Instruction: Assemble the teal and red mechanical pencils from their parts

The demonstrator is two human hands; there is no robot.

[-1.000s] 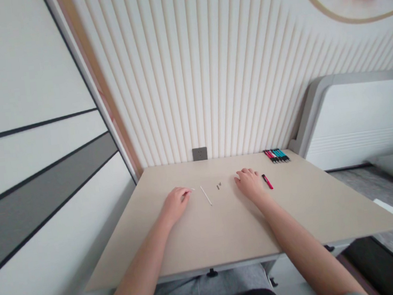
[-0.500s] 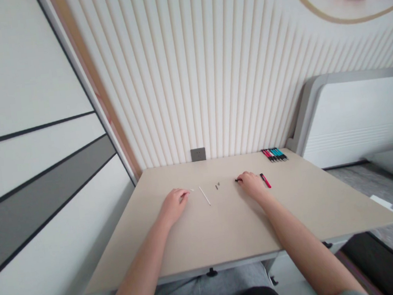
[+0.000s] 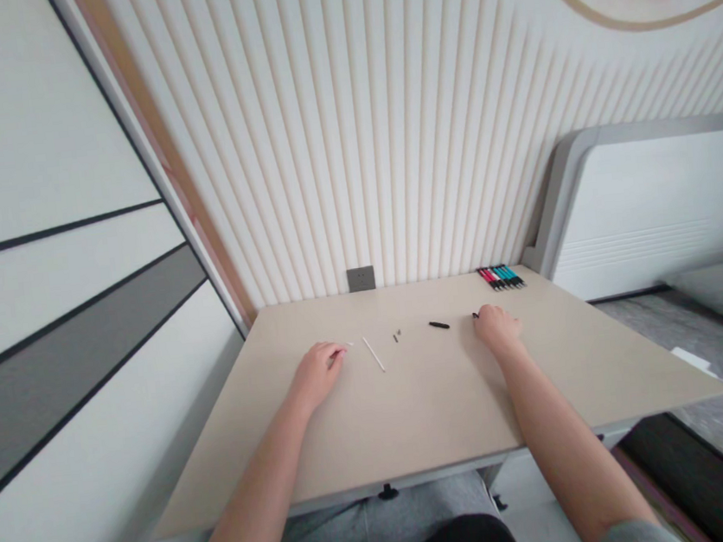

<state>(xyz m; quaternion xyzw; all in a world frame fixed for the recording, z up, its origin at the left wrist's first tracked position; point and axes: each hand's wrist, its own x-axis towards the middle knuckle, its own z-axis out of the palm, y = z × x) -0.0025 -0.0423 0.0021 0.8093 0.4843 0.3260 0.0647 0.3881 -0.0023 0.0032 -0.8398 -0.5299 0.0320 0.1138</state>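
My left hand rests on the left part of the desk, its thumb and fingertips pinched together; whatever they hold is too small to make out. Just past those fingertips lies a tiny whitish piece. A thin white pen refill lies at a slant to the right of it. Two small greyish parts sit near the middle, and a short black pen part lies further right. My right hand is closed over the red pen barrel; only a black end shows by the fingers.
At the desk's back right corner, several red, white and blue pens lie in a row. The beige desk meets a ribbed wall with a grey socket. A white cabinet stands left; a bed is on the right.
My right hand has let go of the black pen part, leaving it on the desk, and moved right onto the red pen barrel. My left hand stays in place. The view shifted slightly.
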